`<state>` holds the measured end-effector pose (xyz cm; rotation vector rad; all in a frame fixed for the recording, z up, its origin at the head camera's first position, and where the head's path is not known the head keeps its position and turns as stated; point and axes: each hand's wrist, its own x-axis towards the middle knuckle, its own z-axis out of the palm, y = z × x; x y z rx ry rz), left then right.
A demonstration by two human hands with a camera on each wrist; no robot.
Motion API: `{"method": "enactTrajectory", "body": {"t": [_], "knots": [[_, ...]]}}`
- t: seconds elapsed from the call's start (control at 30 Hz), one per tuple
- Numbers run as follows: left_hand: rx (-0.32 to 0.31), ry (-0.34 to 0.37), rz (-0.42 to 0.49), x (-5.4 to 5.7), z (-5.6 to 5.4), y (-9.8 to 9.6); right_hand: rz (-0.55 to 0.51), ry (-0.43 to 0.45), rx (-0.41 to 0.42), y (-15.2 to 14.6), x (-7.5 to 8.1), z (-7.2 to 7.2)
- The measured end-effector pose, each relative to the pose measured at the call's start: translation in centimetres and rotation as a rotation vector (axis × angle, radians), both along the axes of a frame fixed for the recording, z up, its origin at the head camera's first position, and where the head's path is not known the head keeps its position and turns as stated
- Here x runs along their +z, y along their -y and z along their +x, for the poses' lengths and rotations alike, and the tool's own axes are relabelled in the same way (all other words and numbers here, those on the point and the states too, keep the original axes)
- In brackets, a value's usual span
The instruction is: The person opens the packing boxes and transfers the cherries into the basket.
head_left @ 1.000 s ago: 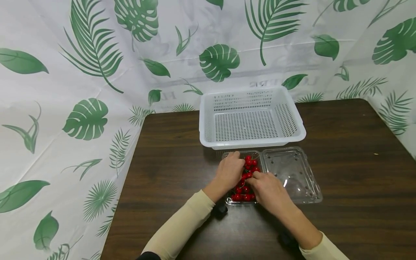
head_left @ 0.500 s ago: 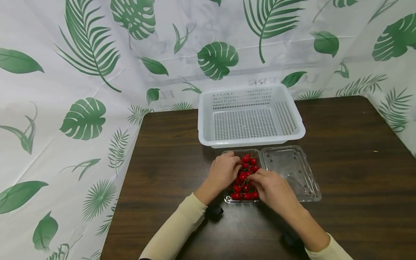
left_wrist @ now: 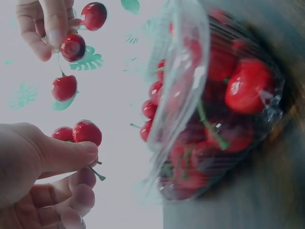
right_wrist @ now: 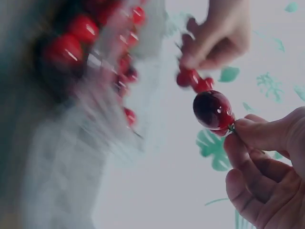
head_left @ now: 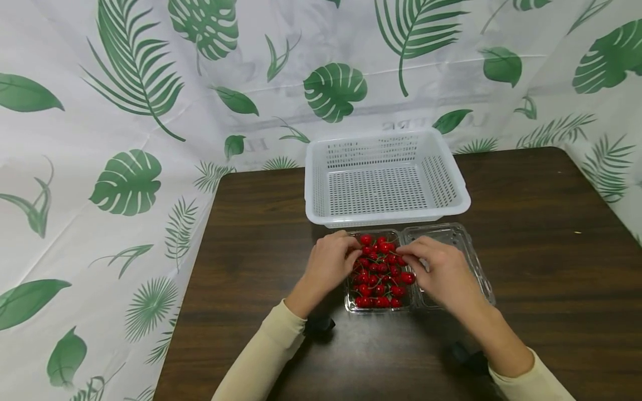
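Red cherries with green stems (head_left: 372,278) fill the clear plastic clamshell box (head_left: 379,310), whose lid (head_left: 453,235) lies folded back to the right. Over the box's left side, my left hand (head_left: 328,259) pinches cherries (left_wrist: 87,132) between thumb and fingers, their stems poking out below the thumb. My right hand (head_left: 443,273) is above the lid, thumb and forefinger pinching the stems of a few cherries (right_wrist: 213,110). One of these (left_wrist: 64,88) dangles lower on its stem in the left wrist view. The fingertips of both hands face each other, a gap between them.
A white perforated plastic basket (head_left: 386,214) stands right behind the box on the dark wooden table (head_left: 251,245). A leaf-printed white sheet (head_left: 271,111) hangs behind the table and down its left side.
My right hand has moved right and up off the box, cherries now showing at its fingers. My left hand has drifted slightly left, and more of the cherries in the box show between the hands.
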<state>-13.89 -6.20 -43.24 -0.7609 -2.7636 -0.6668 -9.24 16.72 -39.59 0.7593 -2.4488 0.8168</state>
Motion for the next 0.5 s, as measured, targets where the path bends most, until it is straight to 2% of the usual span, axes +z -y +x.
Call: {"method": "enactTrajectory", "body": {"t": [0.13, 0.23, 0.37, 0.5], "knots": [[0.008, 0.008, 0.029, 0.9, 0.0, 0.7, -0.014, -0.017, -0.046, -1.2, 1.9, -0.9], [0.008, -0.005, 0.057, 1.4, -0.2, 1.2, -0.043, 0.006, -0.112, -2.1, 2.8, -1.8], [0.012, -0.015, 0.086, 1.8, -0.3, 1.7, -0.119, 0.078, -0.225, -2.8, 3.3, -3.4], [0.018, -0.017, 0.103, 2.1, -0.4, 1.8, -0.199, 0.163, -0.338, -3.1, 3.0, -5.9]]}}
